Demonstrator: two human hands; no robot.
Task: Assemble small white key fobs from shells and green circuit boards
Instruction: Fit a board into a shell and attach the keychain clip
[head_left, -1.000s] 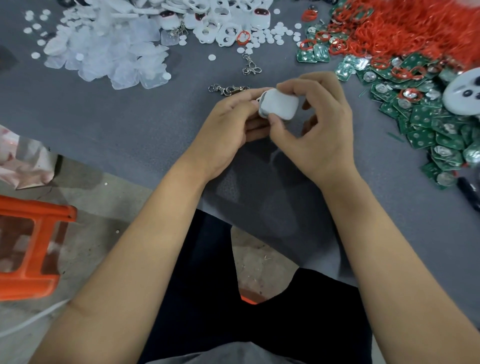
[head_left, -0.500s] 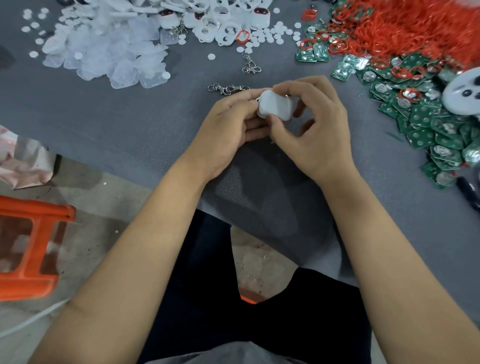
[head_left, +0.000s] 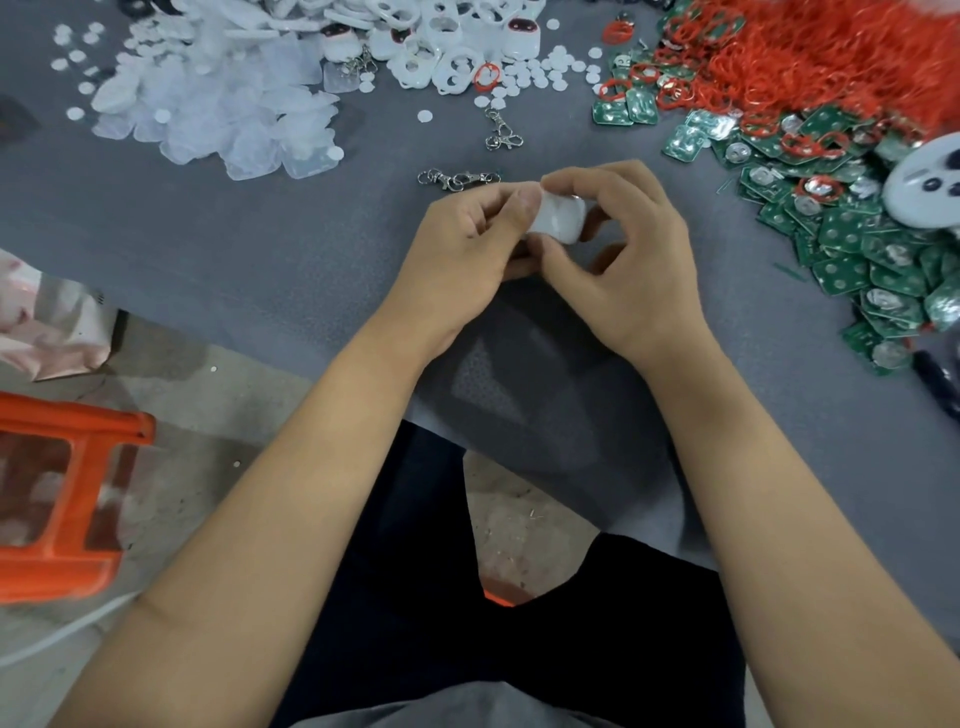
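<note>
Between the two hands, just above the grey table cover (head_left: 270, 244), sits the white key fob (head_left: 558, 222), its long axis running roughly left to right. The left hand (head_left: 467, 249) pinches its left end, thumb on top; the right hand (head_left: 631, 254) curls round the right end, forefinger over the far edge, thumb under the near one. Both hands are equally close, so the closing squeeze looks like opposed pressure across the shell. Green circuit boards (head_left: 852, 244) lie well off to the right.
</note>
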